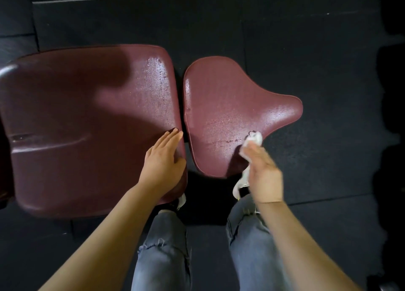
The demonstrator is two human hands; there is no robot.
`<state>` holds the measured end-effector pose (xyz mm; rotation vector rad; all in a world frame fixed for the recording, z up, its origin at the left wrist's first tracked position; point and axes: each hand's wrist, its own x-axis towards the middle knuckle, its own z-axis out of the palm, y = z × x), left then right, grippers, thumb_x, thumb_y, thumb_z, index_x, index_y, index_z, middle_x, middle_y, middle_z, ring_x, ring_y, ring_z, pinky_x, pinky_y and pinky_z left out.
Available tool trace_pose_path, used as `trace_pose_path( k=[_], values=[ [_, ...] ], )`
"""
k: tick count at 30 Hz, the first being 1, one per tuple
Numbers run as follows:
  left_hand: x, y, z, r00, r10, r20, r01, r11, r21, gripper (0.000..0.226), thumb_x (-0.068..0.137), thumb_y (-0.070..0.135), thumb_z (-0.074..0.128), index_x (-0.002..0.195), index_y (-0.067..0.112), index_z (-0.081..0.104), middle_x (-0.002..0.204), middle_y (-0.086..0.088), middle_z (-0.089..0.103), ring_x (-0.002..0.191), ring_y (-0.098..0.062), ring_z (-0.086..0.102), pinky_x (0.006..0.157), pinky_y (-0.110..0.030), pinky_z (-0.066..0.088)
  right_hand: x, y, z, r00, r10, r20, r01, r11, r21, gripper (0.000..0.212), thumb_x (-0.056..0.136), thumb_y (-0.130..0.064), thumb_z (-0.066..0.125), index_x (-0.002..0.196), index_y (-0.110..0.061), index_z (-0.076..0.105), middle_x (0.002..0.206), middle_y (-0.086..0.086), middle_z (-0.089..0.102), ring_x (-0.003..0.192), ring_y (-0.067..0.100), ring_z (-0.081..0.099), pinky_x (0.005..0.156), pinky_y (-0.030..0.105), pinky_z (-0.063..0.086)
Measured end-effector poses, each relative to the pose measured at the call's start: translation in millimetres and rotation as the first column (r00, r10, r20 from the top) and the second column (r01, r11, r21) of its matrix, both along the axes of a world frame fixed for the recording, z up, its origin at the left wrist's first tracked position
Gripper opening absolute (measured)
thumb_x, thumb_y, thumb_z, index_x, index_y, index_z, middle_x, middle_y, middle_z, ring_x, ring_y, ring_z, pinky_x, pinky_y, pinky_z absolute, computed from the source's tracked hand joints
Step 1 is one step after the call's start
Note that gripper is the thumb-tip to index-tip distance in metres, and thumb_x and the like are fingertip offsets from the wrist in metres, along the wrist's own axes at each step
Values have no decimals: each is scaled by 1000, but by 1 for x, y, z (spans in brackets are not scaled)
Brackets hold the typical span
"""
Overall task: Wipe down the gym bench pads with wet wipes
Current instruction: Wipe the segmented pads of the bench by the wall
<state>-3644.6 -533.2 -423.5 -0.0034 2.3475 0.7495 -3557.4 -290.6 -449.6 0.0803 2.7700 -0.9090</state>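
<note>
Two maroon bench pads lie side by side below me. The large back pad [87, 119] fills the left; the smaller seat pad [225, 102] tapers to the right. Both glisten with wet streaks near the gap between them. My left hand [163, 159] rests flat with straight fingers on the back pad's near right corner. My right hand [263, 172] grips a crumpled white wet wipe [254, 139] and presses it on the seat pad's near edge. A tail of the wipe hangs below the hand.
Dark rubber floor tiles [306, 49] surround the bench. My legs in grey jeans [166, 246] stand close against the bench, below the gap. A metal frame part [8, 70] shows at the far left edge.
</note>
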Motion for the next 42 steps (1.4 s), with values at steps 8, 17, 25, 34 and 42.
trace_pose_path(
  k=[8,17,25,34,42],
  values=[
    [-1,3,-1,1000,10,12,-10,1000,-16,69,87,10,52,152,24,33,160,6,27,150,-11,15,121,-43,17,-7,-34,-24,795,605,48,-604,796,-39,31,91,-10,51,114,-11,71,128,3,66,120,24,61,106,40,45],
    [2,8,-1,1000,14,-1,-14,999,-31,67,89,12,52,152,23,32,161,5,25,150,-13,13,122,-40,15,-3,66,4,884,465,50,-468,877,110,46,84,-4,40,118,-10,70,122,3,69,113,23,65,107,33,43],
    [0,5,5,993,120,-2,-120,992,36,64,89,5,50,150,22,37,157,4,34,147,-13,23,121,-35,21,-66,11,25,991,42,-129,-59,990,-127,37,85,5,50,110,-9,73,117,1,70,109,9,61,104,14,40],
    [-1,-4,5,973,232,-5,-231,970,76,64,87,-2,51,147,19,43,152,5,41,141,-13,35,114,-26,31,-68,-4,-19,548,796,-257,-814,578,54,20,97,-6,55,106,-5,73,124,7,67,125,21,57,107,32,43],
    [4,1,-1,977,208,-46,-205,977,63,60,89,1,53,146,17,43,153,3,41,146,-13,26,112,-14,13,-72,-34,-33,162,975,-149,-980,177,95,26,98,-8,44,76,-8,57,92,8,60,101,28,56,87,40,47]
  ],
)
